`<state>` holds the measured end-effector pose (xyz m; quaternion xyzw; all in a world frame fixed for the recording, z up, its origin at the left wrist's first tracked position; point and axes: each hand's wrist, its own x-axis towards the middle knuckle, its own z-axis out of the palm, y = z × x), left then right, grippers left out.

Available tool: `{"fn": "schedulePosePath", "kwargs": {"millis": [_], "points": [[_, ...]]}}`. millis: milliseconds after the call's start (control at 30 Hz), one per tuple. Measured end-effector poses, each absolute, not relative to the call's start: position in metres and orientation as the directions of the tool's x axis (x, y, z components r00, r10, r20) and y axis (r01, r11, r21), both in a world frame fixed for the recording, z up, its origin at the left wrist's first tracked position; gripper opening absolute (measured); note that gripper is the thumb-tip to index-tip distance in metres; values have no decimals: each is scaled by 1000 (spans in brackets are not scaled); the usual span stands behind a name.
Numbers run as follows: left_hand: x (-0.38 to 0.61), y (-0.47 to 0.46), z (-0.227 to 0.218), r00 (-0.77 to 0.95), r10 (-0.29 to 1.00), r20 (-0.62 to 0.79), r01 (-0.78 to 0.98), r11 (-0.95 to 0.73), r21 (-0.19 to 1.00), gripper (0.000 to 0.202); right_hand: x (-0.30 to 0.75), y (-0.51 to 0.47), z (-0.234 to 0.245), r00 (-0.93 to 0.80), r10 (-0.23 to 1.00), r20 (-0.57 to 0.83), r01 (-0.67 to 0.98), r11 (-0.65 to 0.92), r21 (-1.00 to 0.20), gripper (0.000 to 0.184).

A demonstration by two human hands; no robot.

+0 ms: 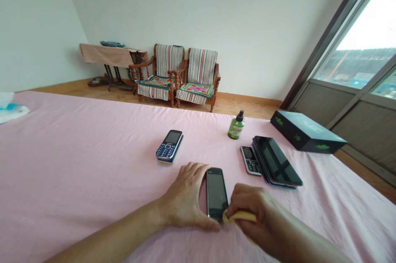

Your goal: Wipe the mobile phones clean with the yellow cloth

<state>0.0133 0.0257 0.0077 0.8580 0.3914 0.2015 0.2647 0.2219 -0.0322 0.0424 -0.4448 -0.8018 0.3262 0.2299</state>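
Note:
A black touchscreen phone [217, 193] lies face up on the pink cloth, and my left hand [185, 195] rests against its left side, with the fingertips curling under its lower end. My right hand [250, 213] pinches a yellow cloth [240, 216] and presses it to the phone's lower right corner. A blue keypad phone [169, 146] lies ahead to the left. To the right are a small black keypad phone [251, 160] and a stack of dark tablets [275, 162].
A green spray bottle [236, 125] stands beyond the phones. A black box [306, 132] sits at the far right of the pink-covered table [93, 151]. Past the table's edge are a window [365, 57], two striped armchairs [185, 75] and a small side table [109, 55].

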Motion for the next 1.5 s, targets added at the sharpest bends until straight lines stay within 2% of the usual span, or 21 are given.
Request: {"fn": "schedulePosePath", "kwargs": {"millis": [67,167,233,433,600,833,1000,1100,1200,1300,1500], "points": [[13,26,7,618,774,136,569,-560,602,102,217,-18,43,-406,892,197,597,422,-682,31],[12,26,5,617,775,134,579,-563,589,107,209,7,29,-264,916,303,717,397,-573,25],[12,27,4,619,774,136,579,-566,588,108,203,18,16,-241,913,328,769,386,-509,24],[12,29,1,628,758,174,540,-586,604,97,191,16,1,-278,906,318,787,405,-465,28],[13,29,3,628,761,160,540,-575,614,95,191,-3,8,-400,867,297,669,497,-553,26],[11,32,2,638,756,147,536,-572,621,109,197,-37,-1,-497,819,286,504,541,-674,25],[7,34,8,695,713,98,510,-584,631,108,205,-41,4,-519,820,241,425,492,-759,23],[6,33,9,694,713,96,514,-585,627,108,208,-29,8,-421,873,247,452,439,-777,29],[5,32,5,686,721,97,527,-585,616,111,205,-8,5,-280,905,320,580,425,-695,26],[6,32,2,665,739,106,544,-576,610,116,200,11,-2,-282,880,383,687,463,-560,26],[7,33,5,678,720,145,496,-595,633,91,193,22,-4,-389,844,369,710,530,-463,30]]}}
